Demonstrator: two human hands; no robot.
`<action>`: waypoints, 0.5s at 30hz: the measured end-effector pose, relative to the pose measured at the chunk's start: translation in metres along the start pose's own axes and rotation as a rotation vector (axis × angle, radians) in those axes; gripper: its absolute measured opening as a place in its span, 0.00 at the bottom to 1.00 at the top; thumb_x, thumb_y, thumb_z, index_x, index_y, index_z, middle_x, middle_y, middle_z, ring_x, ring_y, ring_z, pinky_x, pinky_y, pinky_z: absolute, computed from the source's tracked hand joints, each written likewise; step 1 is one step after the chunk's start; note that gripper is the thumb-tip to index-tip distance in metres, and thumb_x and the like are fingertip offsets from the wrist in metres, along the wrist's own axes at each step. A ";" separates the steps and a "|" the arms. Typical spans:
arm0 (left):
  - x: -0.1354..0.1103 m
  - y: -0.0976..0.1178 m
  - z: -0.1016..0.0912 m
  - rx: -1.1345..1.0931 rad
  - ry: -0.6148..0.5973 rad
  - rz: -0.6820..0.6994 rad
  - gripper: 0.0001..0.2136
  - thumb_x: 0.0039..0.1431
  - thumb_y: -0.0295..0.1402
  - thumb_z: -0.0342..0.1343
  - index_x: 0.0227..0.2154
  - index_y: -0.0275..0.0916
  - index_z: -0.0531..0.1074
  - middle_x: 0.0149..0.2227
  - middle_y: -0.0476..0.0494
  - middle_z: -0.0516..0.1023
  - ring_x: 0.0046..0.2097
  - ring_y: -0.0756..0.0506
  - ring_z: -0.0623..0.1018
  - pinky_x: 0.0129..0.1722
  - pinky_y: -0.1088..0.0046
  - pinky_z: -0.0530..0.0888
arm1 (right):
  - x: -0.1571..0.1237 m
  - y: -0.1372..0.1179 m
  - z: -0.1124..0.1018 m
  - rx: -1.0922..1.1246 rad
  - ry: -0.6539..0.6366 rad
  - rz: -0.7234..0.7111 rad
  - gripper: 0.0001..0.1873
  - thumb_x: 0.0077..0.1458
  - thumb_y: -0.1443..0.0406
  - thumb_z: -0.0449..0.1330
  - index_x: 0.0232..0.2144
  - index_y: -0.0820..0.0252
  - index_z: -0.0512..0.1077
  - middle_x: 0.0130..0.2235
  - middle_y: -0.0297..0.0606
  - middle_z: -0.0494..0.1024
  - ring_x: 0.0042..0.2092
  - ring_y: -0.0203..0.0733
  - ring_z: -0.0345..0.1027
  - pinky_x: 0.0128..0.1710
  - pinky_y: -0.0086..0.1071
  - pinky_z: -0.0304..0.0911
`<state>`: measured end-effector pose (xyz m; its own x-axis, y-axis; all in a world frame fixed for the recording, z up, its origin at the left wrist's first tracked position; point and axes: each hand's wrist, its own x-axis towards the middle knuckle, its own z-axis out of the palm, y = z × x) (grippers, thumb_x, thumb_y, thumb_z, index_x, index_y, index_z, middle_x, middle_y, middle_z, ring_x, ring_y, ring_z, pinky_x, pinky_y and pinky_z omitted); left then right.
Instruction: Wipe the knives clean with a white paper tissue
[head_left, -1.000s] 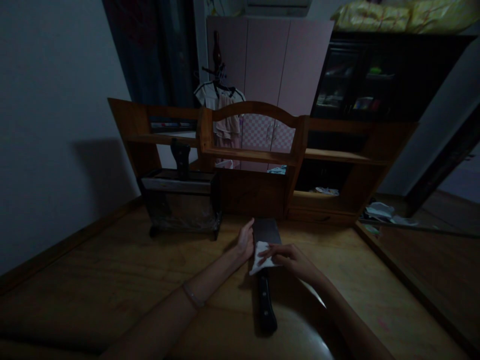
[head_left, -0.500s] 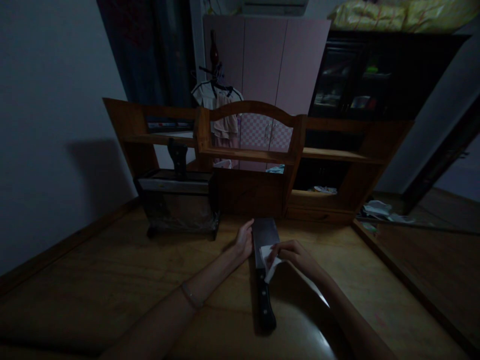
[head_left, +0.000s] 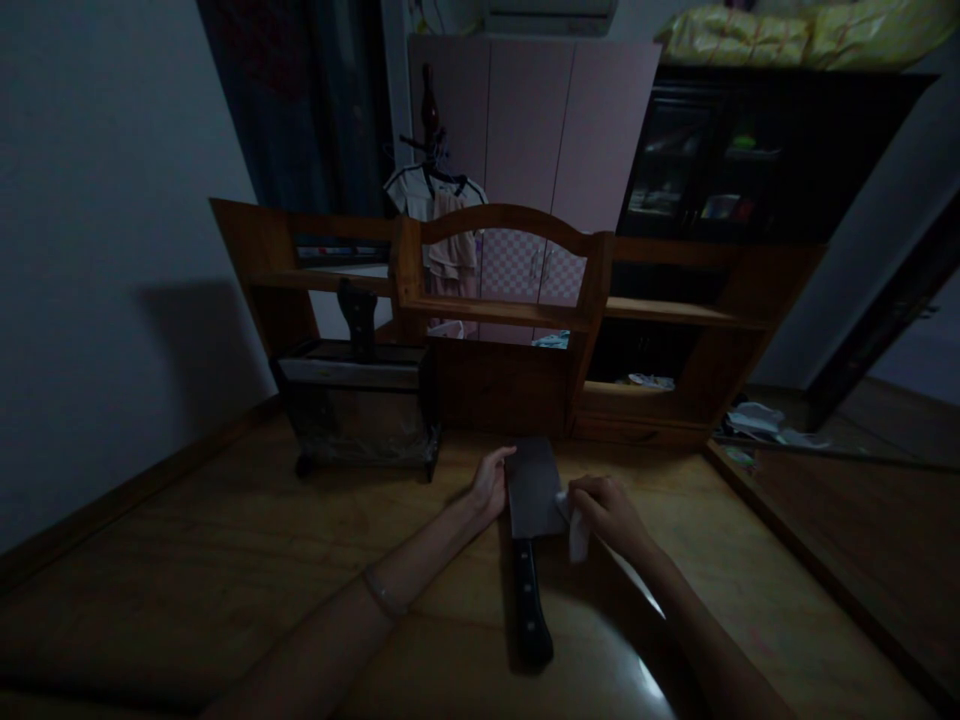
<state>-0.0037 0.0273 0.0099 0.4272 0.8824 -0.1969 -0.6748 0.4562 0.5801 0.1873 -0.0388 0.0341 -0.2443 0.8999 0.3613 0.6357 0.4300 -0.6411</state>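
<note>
A cleaver (head_left: 534,490) with a broad grey blade and a black riveted handle lies over the wooden desk, its handle toward me. My left hand (head_left: 491,484) grips the blade's left edge, thumb on top near the far corner; its other fingers are partly hidden. Beside the blade's right edge, my right hand (head_left: 602,505) pinches a white tissue (head_left: 578,536), which hangs down from the fingers and touches or nearly touches that edge.
On the left of the desk (head_left: 420,600) stands a knife block (head_left: 356,410) with a black-handled knife upright in it. A wooden shelf unit (head_left: 510,312) runs along the back. A wall (head_left: 112,180) rises at the left.
My right hand has slid the tissue rightward from the lower middle of the blade to its right edge, baring the blade's face. My left hand keeps its hold.
</note>
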 end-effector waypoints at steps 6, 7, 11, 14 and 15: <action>0.002 -0.001 -0.001 0.008 -0.033 -0.024 0.08 0.54 0.30 0.51 0.34 0.32 0.72 0.30 0.40 0.79 0.33 0.45 0.78 0.41 0.69 0.71 | 0.004 0.002 -0.011 0.123 0.485 0.104 0.15 0.57 0.63 0.48 0.30 0.62 0.73 0.27 0.33 0.73 0.32 0.39 0.66 0.31 0.27 0.56; 0.002 -0.001 -0.001 0.014 -0.049 -0.037 0.08 0.54 0.29 0.51 0.33 0.31 0.72 0.30 0.40 0.79 0.32 0.45 0.78 0.40 0.70 0.70 | 0.004 0.001 -0.012 0.123 0.545 0.122 0.15 0.57 0.62 0.48 0.33 0.61 0.74 0.30 0.34 0.74 0.34 0.40 0.67 0.33 0.28 0.57; 0.000 -0.001 0.000 0.056 -0.103 -0.089 0.05 0.52 0.26 0.52 0.29 0.32 0.72 0.26 0.42 0.77 0.28 0.47 0.75 0.35 0.72 0.70 | 0.006 0.002 -0.008 0.120 0.600 0.119 0.18 0.59 0.61 0.48 0.45 0.59 0.72 0.43 0.39 0.77 0.44 0.44 0.69 0.43 0.33 0.61; -0.012 0.000 0.000 0.052 -0.112 -0.075 0.05 0.53 0.25 0.51 0.29 0.35 0.72 0.28 0.43 0.76 0.31 0.46 0.75 0.36 0.71 0.70 | 0.006 0.006 0.003 0.107 0.447 0.085 0.20 0.59 0.61 0.48 0.52 0.56 0.68 0.51 0.40 0.73 0.50 0.46 0.67 0.49 0.38 0.61; -0.019 0.001 -0.001 0.045 -0.112 -0.065 0.06 0.54 0.25 0.51 0.29 0.37 0.72 0.29 0.43 0.76 0.34 0.45 0.76 0.38 0.71 0.70 | 0.006 0.009 0.007 0.092 0.377 0.070 0.21 0.59 0.61 0.48 0.54 0.55 0.66 0.53 0.40 0.71 0.52 0.46 0.66 0.51 0.40 0.61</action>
<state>-0.0131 0.0111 0.0137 0.5355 0.8315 -0.1478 -0.6169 0.5046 0.6040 0.1861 -0.0293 0.0256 0.0944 0.8448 0.5267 0.5688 0.3885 -0.7249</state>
